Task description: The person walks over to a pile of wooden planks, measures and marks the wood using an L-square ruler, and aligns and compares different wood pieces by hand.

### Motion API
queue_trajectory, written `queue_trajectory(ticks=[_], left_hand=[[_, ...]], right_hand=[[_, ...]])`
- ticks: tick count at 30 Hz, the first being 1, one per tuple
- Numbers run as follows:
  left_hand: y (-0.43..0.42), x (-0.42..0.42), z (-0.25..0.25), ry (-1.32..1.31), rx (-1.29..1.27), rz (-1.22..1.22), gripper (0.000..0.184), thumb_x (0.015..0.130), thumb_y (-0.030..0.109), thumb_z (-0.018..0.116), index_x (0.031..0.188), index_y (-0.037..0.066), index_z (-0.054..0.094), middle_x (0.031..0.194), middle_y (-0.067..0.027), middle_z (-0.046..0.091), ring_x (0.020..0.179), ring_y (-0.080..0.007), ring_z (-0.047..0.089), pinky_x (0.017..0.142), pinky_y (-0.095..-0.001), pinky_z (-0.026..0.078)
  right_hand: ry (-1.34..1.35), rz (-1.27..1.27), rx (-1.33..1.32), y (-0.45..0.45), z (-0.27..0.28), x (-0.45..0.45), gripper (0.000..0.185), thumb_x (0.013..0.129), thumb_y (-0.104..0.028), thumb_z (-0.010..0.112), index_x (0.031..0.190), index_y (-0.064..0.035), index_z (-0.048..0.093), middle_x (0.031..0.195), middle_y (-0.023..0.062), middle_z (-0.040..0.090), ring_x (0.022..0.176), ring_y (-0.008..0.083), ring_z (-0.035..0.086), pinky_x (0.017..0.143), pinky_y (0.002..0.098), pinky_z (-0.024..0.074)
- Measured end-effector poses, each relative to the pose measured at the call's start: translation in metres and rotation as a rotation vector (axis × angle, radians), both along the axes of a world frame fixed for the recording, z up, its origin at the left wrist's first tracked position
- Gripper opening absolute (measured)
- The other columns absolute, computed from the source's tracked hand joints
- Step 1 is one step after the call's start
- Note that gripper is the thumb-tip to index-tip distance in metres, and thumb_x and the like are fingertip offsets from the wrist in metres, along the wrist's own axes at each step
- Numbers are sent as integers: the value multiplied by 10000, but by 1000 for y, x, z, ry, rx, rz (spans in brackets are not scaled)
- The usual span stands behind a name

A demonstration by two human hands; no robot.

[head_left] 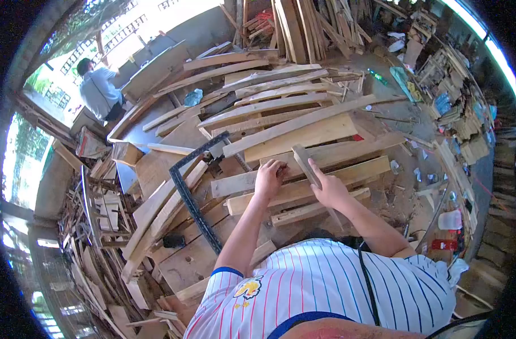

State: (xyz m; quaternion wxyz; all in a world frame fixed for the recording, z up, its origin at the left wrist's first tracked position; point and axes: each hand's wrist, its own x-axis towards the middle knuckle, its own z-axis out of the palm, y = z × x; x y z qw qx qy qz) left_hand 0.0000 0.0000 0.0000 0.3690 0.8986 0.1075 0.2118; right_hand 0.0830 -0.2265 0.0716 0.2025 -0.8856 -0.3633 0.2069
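Note:
My right hand (330, 191) is closed around a short, narrow wooden bar (303, 159), which slants across the planks. Just to its left, my left hand (270, 176) rests at a long wooden plank (348, 151), its fingers curled together; whatever they pinch is too small to make out. Below both hands lies another thick plank (360, 173), with a shorter board (292, 216) nearer my body. A black angled frame (185, 195) with pale marks along it stands left of my left hand.
Several curved wooden pieces (269, 106) lie in rows beyond my hands. Scrap wood is heaped at left (94, 265) and right (461, 107). A person (97, 90) sits at the far left. A white container (450, 220) and a red can (444, 244) are at right.

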Motion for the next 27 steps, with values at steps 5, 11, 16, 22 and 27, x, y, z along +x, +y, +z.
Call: queue_trajectory(ticks=[5,11,16,22,27], left_hand=[[-2,9,-4,-63,-126,-1,141,877,177,753,939,59,706,934,-151,716,896,-377,690,782,-463,547],[-5,6,-3,-66,-55,18,145,872,174,747,918,45,700,923,-162,711,883,-382,685,782,-462,544],[-5,4,-4,-51,-137,32,94,839,77,706,912,22,686,915,-171,703,885,-390,681,789,-470,544],[-8,1,4,-56,-89,42,120,827,85,716,932,29,701,928,-171,712,921,-379,686,824,-466,544],[-3,3,-5,-55,-73,33,150,844,151,751,928,36,706,941,-169,716,925,-386,681,829,-458,542]], right_hand=[[-34,8,-24,-1,4,6,906,962,-262,618,1662,-267,42,843,322,688,821,513,686,817,590,562],[-122,85,434,14,29,-14,832,978,-204,596,1662,-225,124,1006,306,692,898,496,683,784,581,557],[-80,105,320,26,16,-21,838,982,-222,593,1663,-220,105,964,311,683,865,504,675,755,590,555],[-95,163,277,30,25,-21,809,994,-245,582,1658,-172,125,968,327,683,882,516,672,772,589,553],[-148,45,522,32,70,-24,749,1012,-196,589,1644,-115,196,1267,322,618,995,508,651,811,539,544]])
